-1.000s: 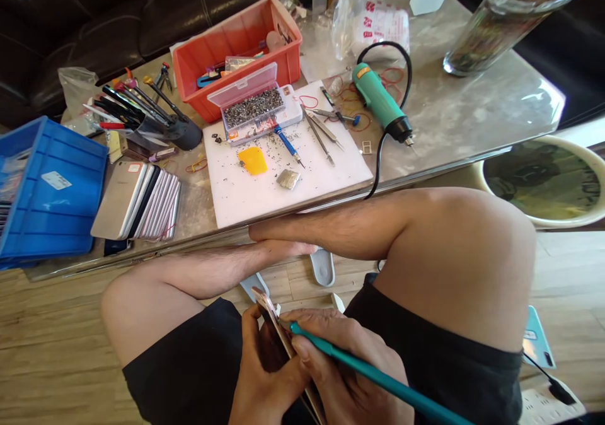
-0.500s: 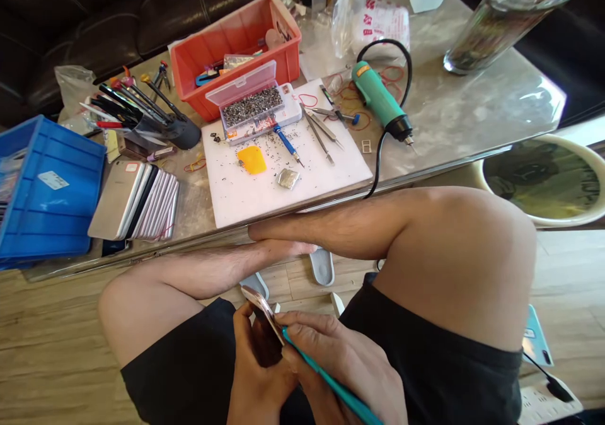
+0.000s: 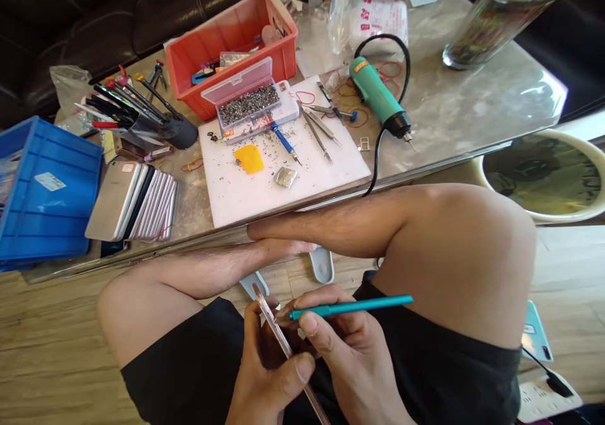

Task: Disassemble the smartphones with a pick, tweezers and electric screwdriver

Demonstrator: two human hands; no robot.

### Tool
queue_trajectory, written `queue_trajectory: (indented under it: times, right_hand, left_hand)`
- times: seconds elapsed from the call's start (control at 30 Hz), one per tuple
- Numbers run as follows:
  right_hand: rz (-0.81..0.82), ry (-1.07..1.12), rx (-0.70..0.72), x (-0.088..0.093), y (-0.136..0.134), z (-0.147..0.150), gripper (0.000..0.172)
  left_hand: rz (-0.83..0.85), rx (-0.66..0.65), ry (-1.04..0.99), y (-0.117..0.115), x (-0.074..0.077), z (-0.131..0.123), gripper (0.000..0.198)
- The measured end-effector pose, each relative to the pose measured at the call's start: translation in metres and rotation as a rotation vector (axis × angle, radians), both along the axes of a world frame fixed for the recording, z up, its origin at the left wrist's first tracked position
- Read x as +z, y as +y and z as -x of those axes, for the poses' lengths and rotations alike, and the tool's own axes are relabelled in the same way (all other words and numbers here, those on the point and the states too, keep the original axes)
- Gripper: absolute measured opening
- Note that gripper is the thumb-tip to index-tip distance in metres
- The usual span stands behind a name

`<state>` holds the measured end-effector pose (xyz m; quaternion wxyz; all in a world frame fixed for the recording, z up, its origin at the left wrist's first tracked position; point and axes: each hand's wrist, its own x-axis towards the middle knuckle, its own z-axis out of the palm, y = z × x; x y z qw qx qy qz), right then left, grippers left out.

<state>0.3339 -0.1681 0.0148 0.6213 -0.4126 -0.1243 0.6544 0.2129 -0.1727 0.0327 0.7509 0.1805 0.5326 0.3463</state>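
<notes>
Low over my lap, my left hand [image 3: 267, 374] is wrapped round a thin phone [image 3: 284, 342] with a rose-gold edge. The phone is tilted with its narrow side toward me, so its faces are mostly hidden. My right hand [image 3: 357, 355] pinches a teal pen-shaped tool [image 3: 363, 306] between thumb and fingers. The tool lies nearly level, its working end close to the phone's edge. I cannot tell whether that end touches the phone or what kind of tip it has.
On the table, a white board [image 3: 236, 201] bears a box of tiny screws [image 3: 250, 104], a blue screwdriver [image 3: 283, 141], tweezers [image 3: 316, 136] and a yellow piece [image 3: 249, 159]. Stacked phones [image 3: 113, 201], a blue crate [image 3: 51, 217], a red bin [image 3: 227, 40] and a green electric screwdriver [image 3: 378, 94] surround it.
The teal tool has swung from slanting down to the right to nearly level. My right hand has turned, and the phone now stands more edge-on in my left hand.
</notes>
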Motion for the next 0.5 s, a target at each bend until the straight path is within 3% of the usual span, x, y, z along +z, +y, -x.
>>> queue_trajectory:
  times: [0.23,0.5]
  right_hand:
    - [0.082,0.157,0.075,-0.005,0.0054,-0.0008,0.016]
    - [0.061,0.168,0.091,-0.0069,0.0025,0.0007,0.014]
  left_hand:
    - [0.093,0.116,0.002,0.0001,0.0061,-0.0094,0.054]
    - [0.055,0.046,0.0,0.0008,0.0013,-0.0047,0.052]
